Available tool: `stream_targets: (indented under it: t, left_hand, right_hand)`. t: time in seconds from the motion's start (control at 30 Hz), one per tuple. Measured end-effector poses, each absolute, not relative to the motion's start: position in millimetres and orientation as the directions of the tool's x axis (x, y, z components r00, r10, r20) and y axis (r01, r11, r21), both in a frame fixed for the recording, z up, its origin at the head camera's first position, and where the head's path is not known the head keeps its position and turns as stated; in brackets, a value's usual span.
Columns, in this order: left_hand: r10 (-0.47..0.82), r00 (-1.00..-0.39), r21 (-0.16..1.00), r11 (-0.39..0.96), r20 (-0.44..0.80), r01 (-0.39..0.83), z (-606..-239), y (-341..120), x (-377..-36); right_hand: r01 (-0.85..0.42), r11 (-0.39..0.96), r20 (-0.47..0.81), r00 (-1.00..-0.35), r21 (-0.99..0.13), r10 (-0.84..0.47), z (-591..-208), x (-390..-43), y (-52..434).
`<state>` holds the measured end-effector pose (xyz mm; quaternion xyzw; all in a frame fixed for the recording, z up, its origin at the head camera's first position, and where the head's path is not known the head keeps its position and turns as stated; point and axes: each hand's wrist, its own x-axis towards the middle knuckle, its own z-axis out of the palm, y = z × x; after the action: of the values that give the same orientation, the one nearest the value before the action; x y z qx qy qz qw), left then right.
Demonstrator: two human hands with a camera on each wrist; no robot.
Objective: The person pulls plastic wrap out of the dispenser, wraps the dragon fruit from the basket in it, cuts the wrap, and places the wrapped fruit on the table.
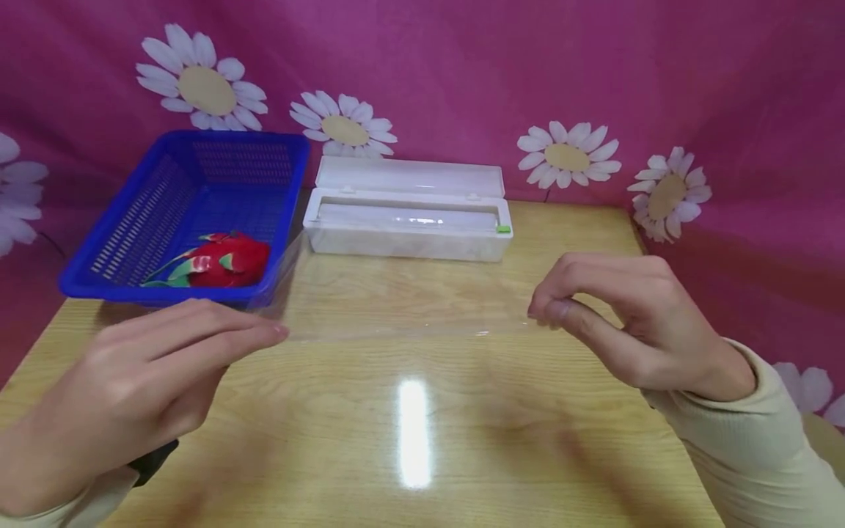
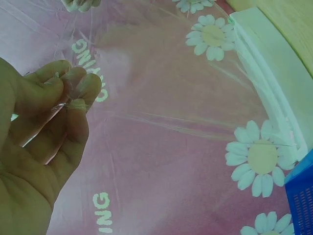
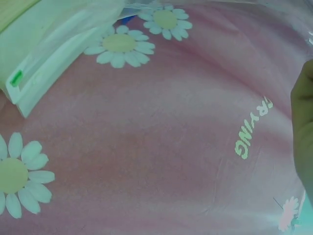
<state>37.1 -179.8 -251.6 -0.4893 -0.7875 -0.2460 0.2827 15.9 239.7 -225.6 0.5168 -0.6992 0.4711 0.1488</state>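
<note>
A sheet of clear plastic wrap (image 1: 422,330) stretches between both hands and runs back to a white dispenser box (image 1: 405,242). My left hand (image 1: 158,367) pinches one front corner between thumb and fingers; in the left wrist view the film bunches at the fingertips (image 2: 88,88). The other corner is pinched by my right hand (image 1: 620,315), thumb against curled fingers. Inside the box lies the wrap roll (image 1: 409,218), under a raised lid (image 1: 409,176). Only an edge of the right hand (image 3: 304,132) shows in the right wrist view.
A blue basket (image 1: 79,282) stands at the back left, holding a red dragon fruit (image 1: 227,262) with green scales. Below the hands spreads the wooden table (image 1: 330,425). Behind it hangs a pink cloth (image 1: 449,81) with white daisies. A small green slider (image 1: 504,229) sits on the box's right end.
</note>
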Motion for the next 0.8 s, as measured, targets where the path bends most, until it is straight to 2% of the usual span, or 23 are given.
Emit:
stream_targets:
  t: [0.27, 0.57, 0.8]
  left_hand:
    - [0.634, -0.368, 0.131, 0.388, 0.680, 0.912, -261, -182, 44]
    - [0.670, -0.388, 0.154, 0.383, 0.633, 0.911, -272, -182, 43]
    - [0.656, -0.370, 0.187, 0.333, 0.658, 0.924, -282, -178, 42]
  right_hand:
    - [-0.840, 0.077, 0.605, -0.447, -0.537, -0.659, -236, 23, 237]
    - [-0.838, 0.113, 0.541, -0.441, -0.534, -0.716, -241, 24, 240]
    - [-0.831, 0.180, 0.493, -0.471, -0.527, -0.731, -245, 26, 244]
